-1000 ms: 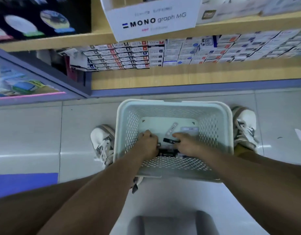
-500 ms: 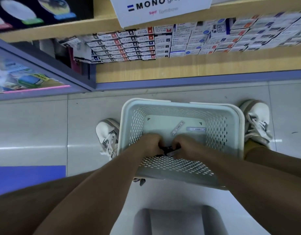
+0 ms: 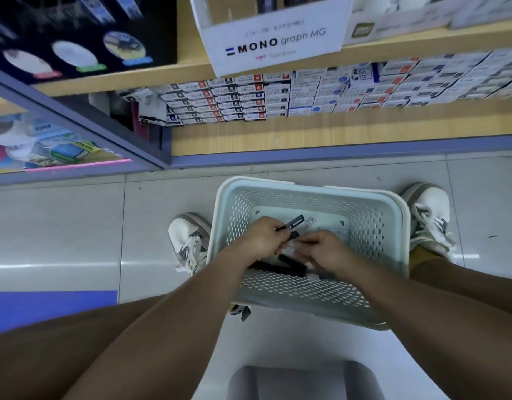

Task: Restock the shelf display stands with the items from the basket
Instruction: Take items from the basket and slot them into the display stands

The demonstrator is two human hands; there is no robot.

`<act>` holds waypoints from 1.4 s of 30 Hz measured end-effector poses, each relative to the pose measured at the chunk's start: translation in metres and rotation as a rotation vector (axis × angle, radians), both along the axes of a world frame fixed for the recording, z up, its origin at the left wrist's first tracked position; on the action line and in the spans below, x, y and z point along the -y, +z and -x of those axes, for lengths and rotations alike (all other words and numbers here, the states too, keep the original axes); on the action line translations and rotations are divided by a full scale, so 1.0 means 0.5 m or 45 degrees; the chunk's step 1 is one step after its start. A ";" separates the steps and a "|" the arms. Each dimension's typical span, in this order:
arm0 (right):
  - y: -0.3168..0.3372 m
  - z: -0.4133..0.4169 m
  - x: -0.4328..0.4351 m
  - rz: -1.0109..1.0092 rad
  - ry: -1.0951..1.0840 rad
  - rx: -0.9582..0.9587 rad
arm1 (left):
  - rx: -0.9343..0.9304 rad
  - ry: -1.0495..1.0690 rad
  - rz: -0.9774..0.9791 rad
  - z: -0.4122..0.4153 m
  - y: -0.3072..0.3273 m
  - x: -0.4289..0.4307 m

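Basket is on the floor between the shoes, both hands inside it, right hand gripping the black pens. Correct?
Not quite: in the head view the left hand grips the black pens, not the right hand, whose own hold I cannot make out. The basket is on the floor between the shoes, both hands inside it.

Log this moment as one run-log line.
picking stock | left hand grips black pen | right hand inside basket, grip unclear

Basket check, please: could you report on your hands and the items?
Left hand grips black pens inside basket. Right hand alongside, grip unclear. More black items on basket floor. Nothing blocking.
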State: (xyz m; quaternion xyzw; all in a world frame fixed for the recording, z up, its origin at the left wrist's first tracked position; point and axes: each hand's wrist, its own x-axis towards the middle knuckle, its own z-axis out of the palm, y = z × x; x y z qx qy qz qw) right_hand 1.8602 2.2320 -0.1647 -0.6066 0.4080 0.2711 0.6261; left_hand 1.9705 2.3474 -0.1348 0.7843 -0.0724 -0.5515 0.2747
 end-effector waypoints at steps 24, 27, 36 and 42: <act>0.459 -0.096 -0.024 -0.858 -1.640 0.524 | 0.884 0.348 0.643 0.133 0.465 0.000; 0.523 -0.102 -0.010 -0.973 -1.353 0.590 | 0.755 0.582 0.770 0.125 0.532 0.001; 0.762 -0.112 0.017 -0.241 -0.052 0.716 | -0.071 1.182 1.378 -0.038 0.736 0.031; 0.808 -0.159 0.061 0.012 0.069 0.885 | -0.038 0.886 1.443 -0.100 0.774 0.090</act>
